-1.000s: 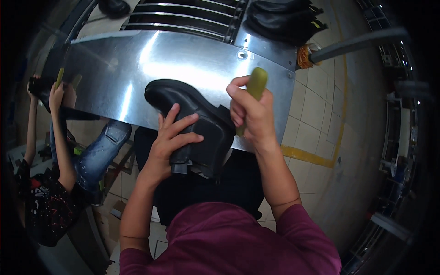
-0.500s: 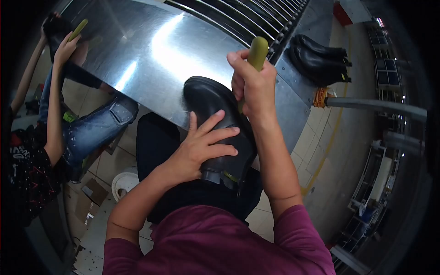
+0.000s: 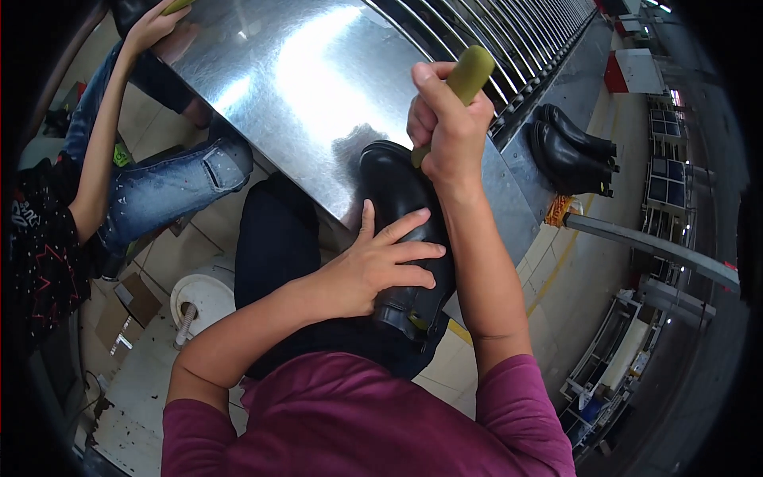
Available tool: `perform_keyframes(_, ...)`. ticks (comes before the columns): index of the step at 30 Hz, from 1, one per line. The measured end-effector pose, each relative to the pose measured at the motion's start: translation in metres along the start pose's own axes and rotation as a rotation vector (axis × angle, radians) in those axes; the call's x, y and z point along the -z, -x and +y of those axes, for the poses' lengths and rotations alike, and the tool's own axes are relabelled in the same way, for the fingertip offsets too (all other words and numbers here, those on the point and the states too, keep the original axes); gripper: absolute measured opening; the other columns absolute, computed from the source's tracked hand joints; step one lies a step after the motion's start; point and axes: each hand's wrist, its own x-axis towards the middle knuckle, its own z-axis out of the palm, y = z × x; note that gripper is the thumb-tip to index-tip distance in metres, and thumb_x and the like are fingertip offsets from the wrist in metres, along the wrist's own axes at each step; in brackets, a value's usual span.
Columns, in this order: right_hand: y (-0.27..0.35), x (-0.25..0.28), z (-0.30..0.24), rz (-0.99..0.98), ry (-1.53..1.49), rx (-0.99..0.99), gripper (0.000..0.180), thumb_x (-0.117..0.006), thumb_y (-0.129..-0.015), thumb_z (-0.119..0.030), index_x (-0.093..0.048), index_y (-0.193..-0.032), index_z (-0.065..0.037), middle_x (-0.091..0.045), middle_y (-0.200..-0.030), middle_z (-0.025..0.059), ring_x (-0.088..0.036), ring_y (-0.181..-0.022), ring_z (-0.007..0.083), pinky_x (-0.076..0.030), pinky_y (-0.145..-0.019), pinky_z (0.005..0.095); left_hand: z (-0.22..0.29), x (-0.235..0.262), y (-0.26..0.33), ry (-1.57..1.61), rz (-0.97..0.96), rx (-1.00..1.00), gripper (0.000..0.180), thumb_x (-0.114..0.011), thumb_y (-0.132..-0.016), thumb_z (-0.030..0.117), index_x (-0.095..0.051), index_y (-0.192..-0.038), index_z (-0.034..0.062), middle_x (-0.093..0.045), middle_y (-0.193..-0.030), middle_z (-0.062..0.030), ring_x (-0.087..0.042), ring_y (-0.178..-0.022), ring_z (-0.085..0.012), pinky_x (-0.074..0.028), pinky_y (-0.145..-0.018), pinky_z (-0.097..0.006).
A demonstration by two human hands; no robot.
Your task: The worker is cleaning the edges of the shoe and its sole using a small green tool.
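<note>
— What's nearest the person?

— The left hand, fingers spread flat, pressing a black boot down on the lap, its toe against the edge of the steel table.

— And just above those fingers?

— The right hand, clenched on an olive-green tool handle, tip down at the boot's toe. It looks like working the upper; the next stroke calls for steady downward pressure.

— Further out?

— Two finished-looking black boots beyond the rollers; a co-worker's hand at far left.
</note>
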Motion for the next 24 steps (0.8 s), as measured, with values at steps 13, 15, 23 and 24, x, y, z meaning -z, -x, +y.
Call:
perform_keyframes(13,0.01,0.031,-0.009,0.116,-0.132,-0.04,0.022,-0.072,-0.095,-0.021,-0.056,-0.087,-0.008,-0.039,-0.056,-0.0006,-0.039,-0.042,0.0119,-0.032,-0.039,0.0283,0.011,-0.003,-0.002,-0.042,0.061,0.017,0.05,-0.085,-0.066,0.007,-0.074,-0.113,0.0206,-0.057,-0.149,0.0013,-0.021,-0.158,-0.0343,0.003,-0.119,-0.076)
perform_keyframes(15,0.022,0.044,-0.016,0.155,-0.12,-0.048,0.022,-0.072,-0.095,-0.021,-0.055,-0.087,-0.009,-0.039,-0.056,-0.0014,-0.037,-0.04,0.0113,-0.031,-0.038,0.0279,0.011,-0.006,-0.002,-0.075,0.064,0.005,0.049,-0.084,-0.067,0.008,-0.074,-0.113,0.0205,-0.057,-0.148,0.0013,-0.021,-0.158,-0.0342,0.002,-0.119,-0.075)
perform_keyframes(23,0.043,0.042,-0.02,0.212,0.138,-0.117,0.023,-0.077,-0.09,-0.02,-0.059,-0.09,-0.005,-0.041,-0.055,-0.0037,-0.037,-0.039,0.0075,-0.027,-0.037,0.025,0.012,-0.002,-0.007,-0.02,0.052,0.035,0.044,-0.084,-0.069,0.01,-0.075,-0.111,0.0194,-0.057,-0.149,-0.0005,-0.019,-0.159,-0.036,0.004,-0.119,-0.075)
perform_keyframes(24,0.036,0.038,-0.019,0.182,0.169,-0.108,0.023,-0.077,-0.09,-0.019,-0.059,-0.089,-0.004,-0.043,-0.056,-0.0041,-0.037,-0.039,0.0067,-0.027,-0.037,0.0243,0.013,-0.001,-0.008,-0.018,0.047,0.041,0.045,-0.085,-0.069,0.01,-0.075,-0.111,0.0195,-0.058,-0.149,-0.0008,-0.019,-0.159,-0.0363,0.004,-0.119,-0.075)
